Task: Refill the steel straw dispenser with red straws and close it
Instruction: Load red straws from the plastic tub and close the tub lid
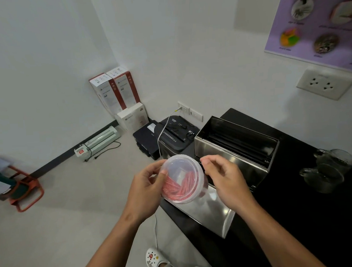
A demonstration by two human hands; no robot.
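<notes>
Steel straw dispenser (235, 151) stood open on the black surface (295, 198), just beyond and right of both hands, long axis running away to the right; right hand (225, 177) nearer. Lid (206, 210) lay flat below. Left hand (145, 189) gripped a clear lidded tub (183, 179) of red straws (179, 186); right fingertips pinched, apparently on its rim. Dispenser looked empty.

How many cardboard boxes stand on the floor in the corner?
3: two tall white-and-red cardboard boxes side by side against the wall, one short white cardboard box before them. Others may be hidden behind.
</notes>
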